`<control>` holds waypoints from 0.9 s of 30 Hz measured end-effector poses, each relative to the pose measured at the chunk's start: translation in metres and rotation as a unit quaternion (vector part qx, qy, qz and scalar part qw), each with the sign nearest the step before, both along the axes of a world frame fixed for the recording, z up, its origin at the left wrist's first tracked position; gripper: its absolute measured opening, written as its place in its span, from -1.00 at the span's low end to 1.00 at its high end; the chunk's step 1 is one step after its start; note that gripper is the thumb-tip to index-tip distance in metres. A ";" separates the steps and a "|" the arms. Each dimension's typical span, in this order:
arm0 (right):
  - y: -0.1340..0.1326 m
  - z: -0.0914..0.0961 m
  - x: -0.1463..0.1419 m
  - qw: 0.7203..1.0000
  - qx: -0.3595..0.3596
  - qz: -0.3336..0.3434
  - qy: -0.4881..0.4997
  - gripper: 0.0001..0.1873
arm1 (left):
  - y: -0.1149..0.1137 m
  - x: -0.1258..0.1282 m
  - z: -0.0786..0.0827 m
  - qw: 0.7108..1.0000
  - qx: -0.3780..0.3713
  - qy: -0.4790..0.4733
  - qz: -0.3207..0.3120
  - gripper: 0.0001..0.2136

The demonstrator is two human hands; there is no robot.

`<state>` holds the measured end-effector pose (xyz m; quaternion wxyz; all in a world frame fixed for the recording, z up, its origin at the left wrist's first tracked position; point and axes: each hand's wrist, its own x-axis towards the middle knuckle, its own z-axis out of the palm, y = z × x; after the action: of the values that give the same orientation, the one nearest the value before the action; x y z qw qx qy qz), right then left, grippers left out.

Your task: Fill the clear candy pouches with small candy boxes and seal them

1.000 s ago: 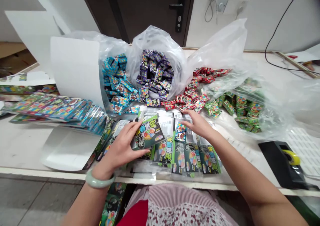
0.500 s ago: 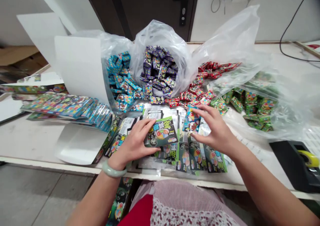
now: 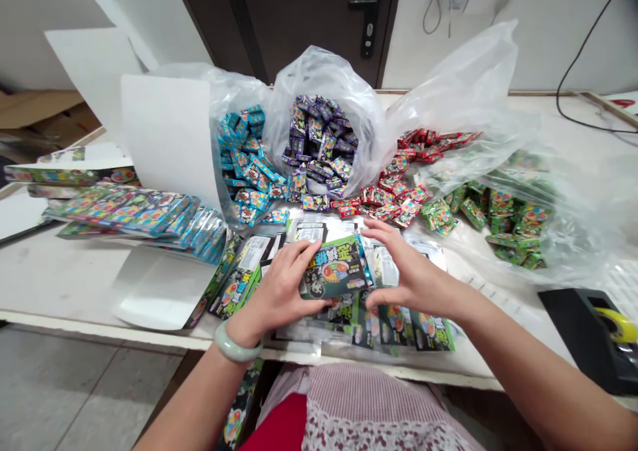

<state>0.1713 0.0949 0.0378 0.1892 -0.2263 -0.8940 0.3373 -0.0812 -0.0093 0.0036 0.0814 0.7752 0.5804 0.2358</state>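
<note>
My left hand (image 3: 279,291) grips the left side of a green printed pouch (image 3: 333,268), held just above the table near its front edge. My right hand (image 3: 413,275) is closed at the pouch's right edge, fingers above and thumb below. It presses a small blue box (image 3: 369,265) against that edge; only a blue sliver shows, the rest is hidden behind the pouch. Under both hands lies a row of similar green pouches (image 3: 399,318).
Open plastic bags hold several small boxes: blue (image 3: 244,165), purple (image 3: 319,145), red (image 3: 399,185) and green (image 3: 498,212). A fanned stack of flat pouches (image 3: 134,215) lies at the left beside a white card (image 3: 169,139). A black tape dispenser (image 3: 593,331) stands at the right.
My right hand picked up a small blue box from the table and brought it left to the pouch's right edge. The left hand kept hold of the pouch.
</note>
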 end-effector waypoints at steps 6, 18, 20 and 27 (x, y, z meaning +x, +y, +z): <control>-0.031 -0.023 -0.018 0.967 -0.178 -0.147 0.111 -0.49 | -0.004 0.011 0.010 0.996 0.063 0.007 0.059 -0.18; -0.016 0.004 -0.003 0.991 0.019 -0.107 0.080 -0.71 | -0.009 0.084 -0.005 0.759 -0.097 -0.642 0.056 -0.60; -0.021 -0.007 -0.002 0.991 0.051 -0.107 0.063 -0.76 | -0.016 0.093 -0.015 0.719 -0.120 -0.682 0.059 -0.52; -0.046 -0.027 0.002 0.986 0.137 -0.090 0.039 -0.83 | -0.049 0.092 -0.031 0.736 -0.160 -0.655 0.063 -0.39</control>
<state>0.1729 0.0486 0.0113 0.2826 -0.2642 -0.8997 0.2023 0.0110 -0.0585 -0.0273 0.5496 0.3666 0.4600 0.5933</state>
